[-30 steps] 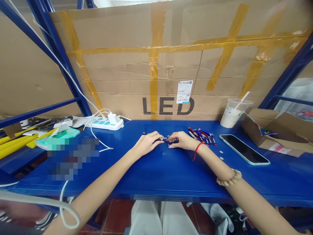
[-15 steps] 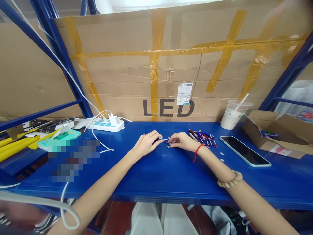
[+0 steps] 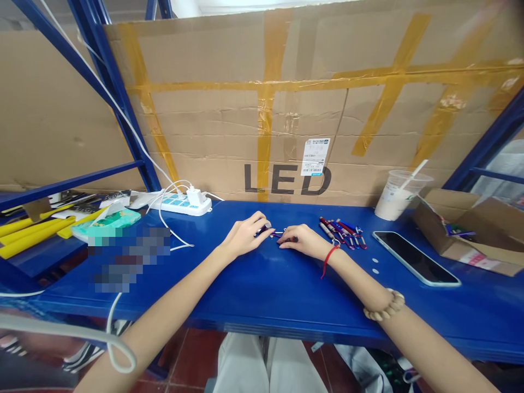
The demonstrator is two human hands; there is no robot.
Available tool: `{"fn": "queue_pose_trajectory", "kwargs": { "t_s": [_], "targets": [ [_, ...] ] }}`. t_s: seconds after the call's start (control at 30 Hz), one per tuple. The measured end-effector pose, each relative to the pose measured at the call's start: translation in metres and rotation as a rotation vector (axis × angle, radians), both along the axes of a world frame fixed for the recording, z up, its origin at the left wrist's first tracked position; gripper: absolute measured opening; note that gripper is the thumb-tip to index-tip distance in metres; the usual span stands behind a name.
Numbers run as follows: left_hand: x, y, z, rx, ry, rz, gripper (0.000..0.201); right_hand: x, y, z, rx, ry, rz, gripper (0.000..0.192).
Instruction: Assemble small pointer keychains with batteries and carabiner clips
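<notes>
My left hand (image 3: 246, 236) is closed around a small dark tube with a round silver end (image 3: 268, 224), apparently a keychain flashlight. Between the two hands, just above the table, a thin purple and silver part (image 3: 279, 233) shows; whether it joins the tube is unclear. The fingers of my right hand (image 3: 306, 241) are bent and pinched over something small and dark reddish, mostly hidden. Beside that hand lies a pile of red and blue keychain flashlights (image 3: 343, 232) with clips.
Two small pale discs (image 3: 375, 266) and a phone (image 3: 415, 257) lie to the right. Behind them stand a drink cup (image 3: 395, 199) and an open cardboard box (image 3: 470, 240). At left are a power strip (image 3: 186, 204), white cables and a green packet (image 3: 112, 221). Tall cardboard (image 3: 204, 131) closes the back.
The view has shifted slightly. My left fingers have tilted the tube's silver end, and my right fingers have drawn a little away from the left, widening the gap between them.
</notes>
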State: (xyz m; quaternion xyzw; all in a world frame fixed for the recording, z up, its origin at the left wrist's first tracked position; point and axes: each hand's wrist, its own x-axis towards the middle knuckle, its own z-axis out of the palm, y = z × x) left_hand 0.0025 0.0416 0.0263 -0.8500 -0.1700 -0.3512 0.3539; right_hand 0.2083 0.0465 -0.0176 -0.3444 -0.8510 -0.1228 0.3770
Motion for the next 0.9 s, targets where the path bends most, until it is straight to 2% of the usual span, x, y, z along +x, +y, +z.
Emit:
{"fn": "queue_pose_trajectory", "kwargs": {
  "t_s": [0.23, 0.37, 0.43, 0.53, 0.7, 0.9],
  "targets": [
    [0.000, 0.002, -0.001, -0.049, 0.053, 0.094, 0.040, -0.008, -0.005, -0.002, 0.138, -0.054, -0.072, 0.017],
    [0.001, -0.001, -0.002, -0.100, 0.088, 0.173, 0.043, -0.010, -0.015, 0.001, 0.255, 0.140, -0.114, 0.017],
    [0.002, -0.002, -0.002, -0.130, 0.114, 0.192, 0.042, -0.011, -0.020, 0.002, 0.335, 0.299, -0.084, 0.018],
    [0.004, -0.004, -0.003, -0.177, 0.169, 0.207, 0.041, -0.016, -0.025, 0.002, 0.431, 0.456, 0.038, 0.016],
    [0.007, -0.005, -0.007, -0.222, 0.209, 0.196, 0.039, -0.025, -0.029, -0.002, 0.469, 0.462, 0.192, 0.014],
    [0.007, -0.006, -0.007, -0.294, 0.128, 0.158, 0.035, -0.024, -0.033, -0.001, 0.529, 0.477, 0.183, 0.013]
  ]
}}
